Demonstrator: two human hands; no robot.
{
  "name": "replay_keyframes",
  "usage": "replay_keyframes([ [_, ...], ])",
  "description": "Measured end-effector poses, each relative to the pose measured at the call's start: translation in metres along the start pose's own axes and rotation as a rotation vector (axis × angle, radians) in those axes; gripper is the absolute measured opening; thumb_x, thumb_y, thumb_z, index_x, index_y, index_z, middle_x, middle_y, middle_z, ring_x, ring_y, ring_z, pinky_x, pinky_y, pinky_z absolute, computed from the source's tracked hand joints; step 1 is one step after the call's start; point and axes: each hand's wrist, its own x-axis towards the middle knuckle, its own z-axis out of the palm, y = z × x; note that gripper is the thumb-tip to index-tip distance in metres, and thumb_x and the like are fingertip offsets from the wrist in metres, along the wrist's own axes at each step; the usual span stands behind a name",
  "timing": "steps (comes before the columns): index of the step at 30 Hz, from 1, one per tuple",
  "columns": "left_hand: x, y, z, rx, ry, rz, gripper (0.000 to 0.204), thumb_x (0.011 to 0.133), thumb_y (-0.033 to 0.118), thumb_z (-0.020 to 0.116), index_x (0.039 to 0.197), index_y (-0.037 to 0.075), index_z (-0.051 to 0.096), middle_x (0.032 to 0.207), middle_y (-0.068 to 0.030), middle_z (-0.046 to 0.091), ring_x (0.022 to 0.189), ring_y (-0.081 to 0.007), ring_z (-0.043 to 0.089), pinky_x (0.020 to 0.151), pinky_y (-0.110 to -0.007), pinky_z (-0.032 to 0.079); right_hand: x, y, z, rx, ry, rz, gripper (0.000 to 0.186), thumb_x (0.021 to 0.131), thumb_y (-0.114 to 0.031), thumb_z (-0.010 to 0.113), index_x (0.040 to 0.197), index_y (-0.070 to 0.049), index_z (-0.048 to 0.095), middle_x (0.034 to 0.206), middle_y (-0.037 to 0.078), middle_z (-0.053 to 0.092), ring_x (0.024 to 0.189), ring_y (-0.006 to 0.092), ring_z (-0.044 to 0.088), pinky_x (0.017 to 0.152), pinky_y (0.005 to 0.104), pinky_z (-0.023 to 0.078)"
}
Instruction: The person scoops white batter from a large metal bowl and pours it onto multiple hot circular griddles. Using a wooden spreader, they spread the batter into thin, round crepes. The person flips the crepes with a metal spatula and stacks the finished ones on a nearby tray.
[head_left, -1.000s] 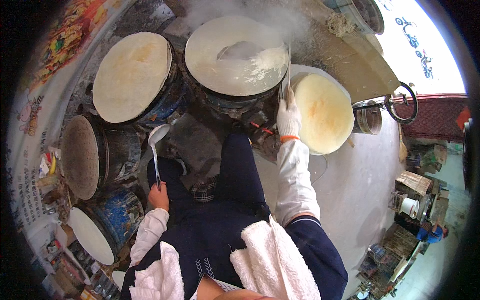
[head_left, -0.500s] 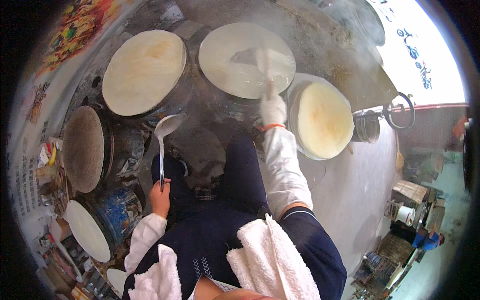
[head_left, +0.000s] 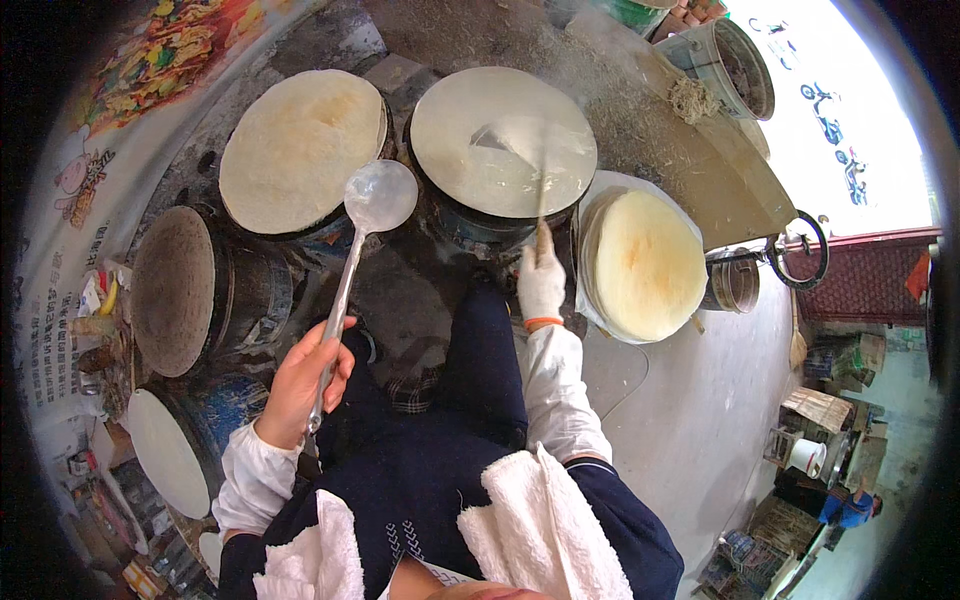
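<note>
My left hand (head_left: 305, 385) is closed round the handle of a metal ladle (head_left: 382, 195), its pale-coated bowl raised between two griddles. My right hand (head_left: 541, 283), in a white glove, grips the wooden handle of a batter spreader (head_left: 543, 238); motion smears its far end. That end is over pale wet batter (head_left: 455, 130), which covers the round griddle ahead of me. A darker patch shows near the batter's middle. To the left, a flatbread (head_left: 300, 150) with light brown patches covers another griddle. Near my right wrist lies a stack of round flatbreads (head_left: 650, 265) on a pale sheet.
A bare round griddle (head_left: 175, 290) stands at left, with a white-covered one (head_left: 170, 455) nearer me. Beyond the stack are a metal pot (head_left: 738, 283) and a black ring-shaped handle (head_left: 802, 250). A bucket (head_left: 735, 70) stands far right. Another person (head_left: 848, 508) is distant at lower right.
My left hand has lifted the ladle up and toward me, so its bowl looks larger. My right hand has drawn back slightly with the spreader. Steam over the griddle has thinned.
</note>
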Motion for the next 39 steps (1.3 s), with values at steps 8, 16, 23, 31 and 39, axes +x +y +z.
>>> replay_keyframes([
  [8,0.085,0.013,0.000,0.091,0.012,0.021,0.043,0.108,0.025,0.046,0.143,0.000,0.042,0.083,-0.0028,0.059,0.048,-0.0031,0.046,0.041,-0.019,0.040,0.060,-0.042,-0.002,-0.130,-0.067,-0.065,0.055,0.096,-0.027,0.057,0.150,-0.027,0.047,0.112,0.026,0.069,0.102,0.0414,0.068,0.089,0.0478,0.053],
  [16,0.201,0.047,0.017,0.162,0.006,0.110,0.037,0.106,0.021,0.049,0.136,0.001,0.047,0.085,-0.0030,0.059,0.054,-0.0051,0.048,0.044,-0.022,0.041,0.088,0.026,-0.015,0.040,-0.337,-0.413,0.054,0.096,-0.022,0.060,0.149,-0.017,0.049,0.122,0.027,0.066,0.116,0.0370,0.064,0.097,0.0400,0.051],
  [23,0.266,0.038,0.048,0.263,0.026,0.123,0.022,0.103,0.023,0.052,0.112,0.004,0.053,0.083,-0.0042,0.058,0.055,-0.0072,0.050,0.045,-0.023,0.041,0.020,0.037,-0.002,0.528,-0.136,-0.036,0.054,0.099,-0.004,0.054,0.150,0.004,0.041,0.151,0.018,0.050,0.138,0.0211,0.049,0.113,0.0313,0.036],
  [31,0.231,-0.016,0.070,-0.019,0.128,0.068,0.029,0.106,0.031,0.051,0.117,0.004,0.054,0.081,-0.0059,0.060,0.053,-0.0081,0.049,0.045,-0.023,0.041,0.006,-0.042,0.073,0.733,-0.348,0.097,0.052,0.098,-0.013,0.057,0.148,0.001,0.048,0.143,0.015,0.059,0.129,0.0201,0.057,0.104,0.0296,0.043],
  [39,0.209,0.033,0.040,-0.441,-0.046,-0.100,0.035,0.109,0.024,0.046,0.130,-0.003,0.053,0.091,-0.0068,0.062,0.053,-0.0024,0.045,0.043,-0.018,0.041,0.029,-0.087,0.034,0.270,-0.169,-0.211,0.053,0.094,-0.020,0.067,0.144,-0.007,0.054,0.133,0.018,0.066,0.120,0.0223,0.065,0.100,0.0326,0.049],
])
